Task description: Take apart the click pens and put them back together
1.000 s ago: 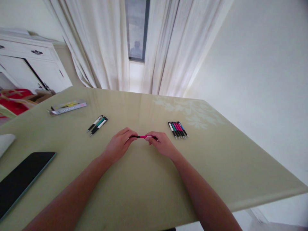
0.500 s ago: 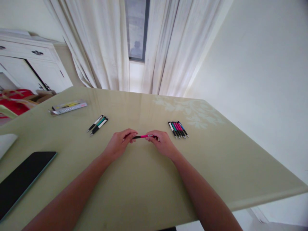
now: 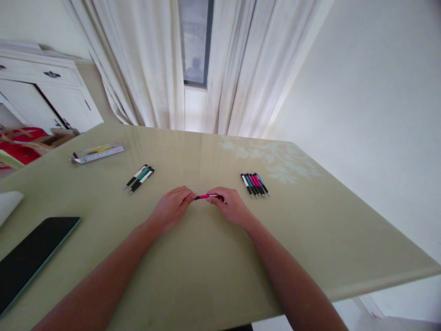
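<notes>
A pink and black pen (image 3: 203, 196) lies level between my two hands, just above the table. My left hand (image 3: 172, 206) is closed around its black end, and the fingers hide that tip. On the other end, my right hand (image 3: 230, 203) pinches the pen between thumb and fingers. To the right, several pens (image 3: 255, 185) in white, green, pink and blue lie side by side in a row. Left of my hands rest three pens (image 3: 140, 178), white and green with black grips, slanting together.
The pale green table (image 3: 206, 266) has a leaf pattern at its far right. A long pen box (image 3: 98, 154) lies at the back left. A dark tablet (image 3: 37, 253) sits at the near left, with a white object (image 3: 8, 204) beyond it.
My left hand has slid a little right along the pen, covering more of its black end. My right hand has barely moved; the pens on the table stay put.
</notes>
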Action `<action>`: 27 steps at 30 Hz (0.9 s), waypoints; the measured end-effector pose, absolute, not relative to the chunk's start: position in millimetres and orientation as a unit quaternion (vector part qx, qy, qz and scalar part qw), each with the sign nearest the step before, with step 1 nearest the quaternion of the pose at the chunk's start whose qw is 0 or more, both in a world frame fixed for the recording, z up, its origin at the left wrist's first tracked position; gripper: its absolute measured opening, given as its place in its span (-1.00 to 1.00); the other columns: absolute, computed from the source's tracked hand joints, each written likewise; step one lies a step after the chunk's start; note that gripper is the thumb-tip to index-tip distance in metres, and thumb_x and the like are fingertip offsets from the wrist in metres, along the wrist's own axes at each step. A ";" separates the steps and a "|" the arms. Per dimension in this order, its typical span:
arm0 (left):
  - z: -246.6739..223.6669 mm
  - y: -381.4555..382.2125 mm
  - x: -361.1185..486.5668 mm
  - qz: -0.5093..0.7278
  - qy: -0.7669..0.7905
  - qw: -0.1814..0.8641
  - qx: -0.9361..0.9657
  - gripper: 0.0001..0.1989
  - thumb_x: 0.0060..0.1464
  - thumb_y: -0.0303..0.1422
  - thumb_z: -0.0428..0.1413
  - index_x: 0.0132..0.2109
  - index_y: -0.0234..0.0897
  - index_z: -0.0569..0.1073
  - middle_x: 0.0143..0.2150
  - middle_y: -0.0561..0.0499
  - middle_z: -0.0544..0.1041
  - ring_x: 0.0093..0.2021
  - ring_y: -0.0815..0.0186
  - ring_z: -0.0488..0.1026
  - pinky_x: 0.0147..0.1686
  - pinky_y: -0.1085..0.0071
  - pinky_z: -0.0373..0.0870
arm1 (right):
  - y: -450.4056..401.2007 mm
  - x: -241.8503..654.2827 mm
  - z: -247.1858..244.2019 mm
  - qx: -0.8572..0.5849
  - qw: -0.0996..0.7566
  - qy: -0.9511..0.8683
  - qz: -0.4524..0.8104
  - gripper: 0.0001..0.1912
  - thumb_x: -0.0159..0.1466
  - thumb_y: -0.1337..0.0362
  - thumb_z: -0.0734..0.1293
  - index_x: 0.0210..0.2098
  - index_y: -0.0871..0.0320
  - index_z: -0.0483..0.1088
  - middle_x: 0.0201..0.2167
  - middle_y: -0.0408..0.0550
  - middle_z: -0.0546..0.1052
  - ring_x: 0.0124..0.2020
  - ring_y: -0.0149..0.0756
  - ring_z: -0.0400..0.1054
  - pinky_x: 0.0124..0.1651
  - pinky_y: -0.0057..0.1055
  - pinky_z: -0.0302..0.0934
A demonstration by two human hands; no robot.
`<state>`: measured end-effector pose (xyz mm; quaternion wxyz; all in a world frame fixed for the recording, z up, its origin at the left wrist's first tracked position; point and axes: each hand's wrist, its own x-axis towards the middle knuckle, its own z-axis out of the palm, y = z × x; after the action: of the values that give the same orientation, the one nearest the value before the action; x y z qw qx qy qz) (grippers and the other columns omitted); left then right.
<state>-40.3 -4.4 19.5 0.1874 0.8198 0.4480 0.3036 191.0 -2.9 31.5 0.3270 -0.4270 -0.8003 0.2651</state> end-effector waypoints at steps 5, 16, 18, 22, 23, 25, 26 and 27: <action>18.1 -4.5 -40.0 0.285 0.434 0.168 0.838 -0.67 0.40 -0.16 -0.07 -0.15 -0.23 0.50 -0.22 -0.04 0.55 -0.18 0.19 0.48 -0.11 0.25 0.37 | -4.0 188.6 32.3 -0.421 0.316 -0.807 0.269 -0.84 0.40 0.28 0.33 -0.13 0.15 0.57 -0.27 -0.07 0.62 -0.30 -0.35 0.43 -0.20 -0.45 0.20; 18.9 -4.5 -39.6 0.261 0.443 0.141 0.846 -0.70 0.39 -0.14 -0.05 -0.12 -0.22 0.46 -0.21 -0.03 0.57 -0.18 0.18 0.48 -0.11 0.24 0.34 | -4.0 187.7 29.8 -0.413 0.320 -0.813 0.257 -0.84 0.41 0.28 0.32 -0.14 0.15 0.56 -0.25 -0.06 0.62 -0.25 -0.33 0.45 -0.16 -0.44 0.22; 18.9 -4.4 -39.2 0.246 0.442 0.122 0.854 -0.66 0.41 -0.17 -0.10 -0.18 -0.22 0.47 -0.25 -0.02 0.57 -0.20 0.17 0.47 -0.12 0.22 0.32 | -3.9 187.9 29.7 -0.409 0.319 -0.815 0.257 -0.83 0.42 0.26 0.32 -0.14 0.14 0.56 -0.25 -0.06 0.62 -0.24 -0.33 0.44 -0.15 -0.44 0.22; 19.5 -4.3 -39.1 0.249 0.444 0.124 0.852 -0.66 0.42 -0.15 -0.10 -0.17 -0.23 0.46 -0.26 -0.02 0.57 -0.21 0.18 0.46 -0.12 0.22 0.30 | -3.7 188.3 29.6 -0.407 0.324 -0.815 0.255 -0.83 0.42 0.26 0.32 -0.13 0.15 0.56 -0.25 -0.06 0.62 -0.24 -0.32 0.45 -0.15 -0.44 0.22; 19.9 -4.4 -39.0 0.254 0.442 0.125 0.851 -0.67 0.41 -0.14 -0.08 -0.14 -0.23 0.46 -0.24 -0.02 0.57 -0.19 0.18 0.46 -0.11 0.22 0.30 | -3.6 188.4 29.5 -0.410 0.326 -0.813 0.254 -0.84 0.42 0.26 0.32 -0.13 0.15 0.56 -0.24 -0.05 0.62 -0.24 -0.32 0.45 -0.15 -0.43 0.22; 20.7 -4.7 -38.7 0.243 0.434 0.117 0.859 -0.66 0.42 -0.16 -0.11 -0.16 -0.23 0.46 -0.25 -0.02 0.57 -0.20 0.17 0.46 -0.12 0.22 0.29 | -3.5 188.5 29.2 -0.408 0.327 -0.813 0.254 -0.84 0.42 0.27 0.32 -0.14 0.14 0.56 -0.23 -0.05 0.62 -0.23 -0.32 0.45 -0.15 -0.43 0.22; 21.0 -4.8 -38.4 0.233 0.432 0.112 0.864 -0.63 0.43 -0.19 -0.14 -0.20 -0.23 0.46 -0.27 -0.03 0.57 -0.21 0.17 0.46 -0.13 0.22 0.29 | -3.5 188.5 29.1 -0.404 0.326 -0.816 0.255 -0.84 0.42 0.26 0.32 -0.14 0.14 0.56 -0.22 -0.05 0.62 -0.24 -0.32 0.45 -0.15 -0.43 0.22; 21.3 -5.0 -38.3 0.228 0.435 0.110 0.864 -0.62 0.44 -0.20 -0.16 -0.22 -0.23 0.46 -0.28 -0.03 0.57 -0.22 0.16 0.46 -0.13 0.21 0.28 | -3.5 188.5 29.1 -0.401 0.327 -0.817 0.256 -0.84 0.42 0.26 0.32 -0.14 0.14 0.56 -0.23 -0.05 0.62 -0.24 -0.32 0.45 -0.16 -0.43 0.22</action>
<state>-38.3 -5.0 21.3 0.1096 0.8644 0.4347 0.2277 188.5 -3.5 29.1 0.3266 -0.4010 -0.8167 0.2559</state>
